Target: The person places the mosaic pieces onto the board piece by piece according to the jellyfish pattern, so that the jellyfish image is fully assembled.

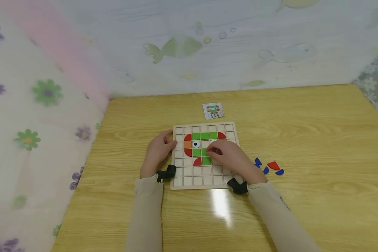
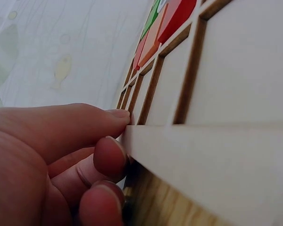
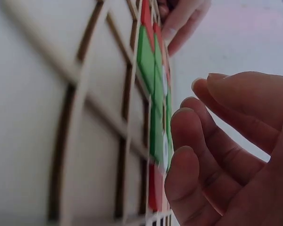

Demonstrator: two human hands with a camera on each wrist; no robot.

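Note:
A wooden grid board (image 1: 179,172) bears green squares (image 1: 204,135), red quarter-circles (image 1: 188,153), an orange square (image 1: 187,144) and a white eye tile (image 1: 196,144). A second eye tile is mostly hidden by my right hand (image 1: 230,155). That hand hovers over the board's middle right, fingers loosely bent, thumb and forefinger close above a green tile (image 1: 204,152); nothing shows between them in the right wrist view. My left hand (image 1: 157,150) holds the board's left edge, thumb over the rim and fingers curled along the side, as the left wrist view shows.
Behind the board lies a small picture card (image 1: 213,110) with a coloured grid figure. To the right are several blue half-round pieces (image 1: 279,172) and a red quarter-circle piece (image 1: 273,165). The wooden table (image 1: 318,140) meets patterned walls at the back and left.

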